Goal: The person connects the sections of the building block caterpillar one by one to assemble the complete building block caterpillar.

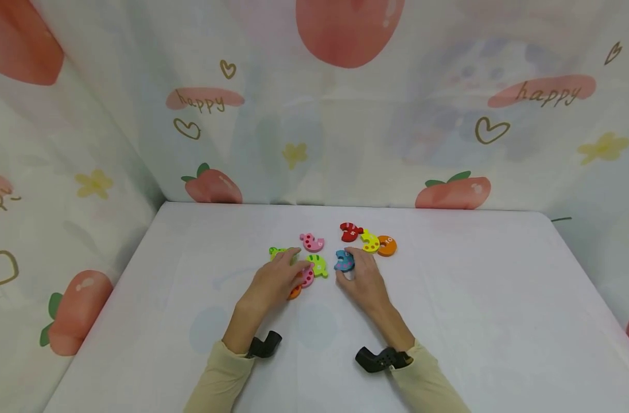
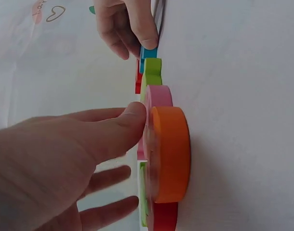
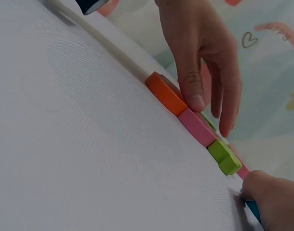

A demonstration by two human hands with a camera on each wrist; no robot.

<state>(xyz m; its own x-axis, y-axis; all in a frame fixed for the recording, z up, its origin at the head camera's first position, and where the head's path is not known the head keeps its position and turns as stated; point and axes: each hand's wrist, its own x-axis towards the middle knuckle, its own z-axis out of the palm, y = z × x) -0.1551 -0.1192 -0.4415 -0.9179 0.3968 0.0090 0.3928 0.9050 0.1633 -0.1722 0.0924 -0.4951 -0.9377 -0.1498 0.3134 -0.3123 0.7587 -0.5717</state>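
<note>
A person's left hand (image 1: 275, 281) is lying flat on a white table (image 1: 500, 321) with fingers straight and slightly apart, its thumb (image 2: 132, 120) pressing on a pink piece (image 2: 159, 96) that is sitting just beside an orange piece (image 2: 171, 154) and a light green piece (image 1: 319, 265). The right hand (image 1: 363, 281) is resting to its right, fingers curling onto a blue piece (image 1: 344, 261) near the table's middle. Beyond the hands, another pink piece (image 1: 312, 242), a red piece (image 1: 350, 232), a yellow piece (image 1: 369, 241) and an orange ring (image 1: 387, 246) are lying flat.
</note>
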